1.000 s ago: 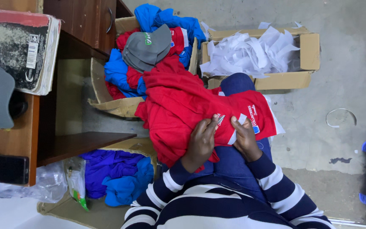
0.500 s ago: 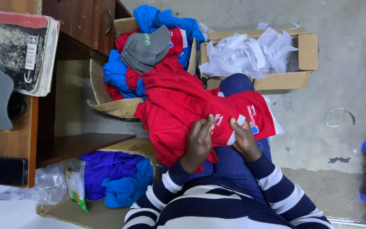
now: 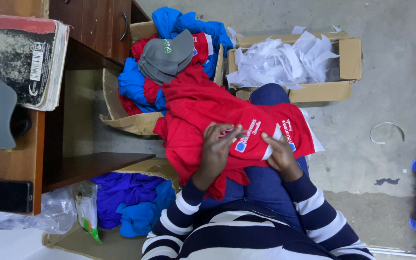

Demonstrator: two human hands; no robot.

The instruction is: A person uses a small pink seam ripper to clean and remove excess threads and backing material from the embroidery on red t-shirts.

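Two hands flat on red shirt (image 3: 208, 115) across lap; left hand (image 3: 216, 149) pressing cloth, right hand (image 3: 281, 155) pinching white strip (image 3: 271, 144) at its edge

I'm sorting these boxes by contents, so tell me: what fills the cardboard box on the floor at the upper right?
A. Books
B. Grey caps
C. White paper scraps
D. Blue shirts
C: the cardboard box is heaped with crumpled white paper scraps, with no clothing in it.
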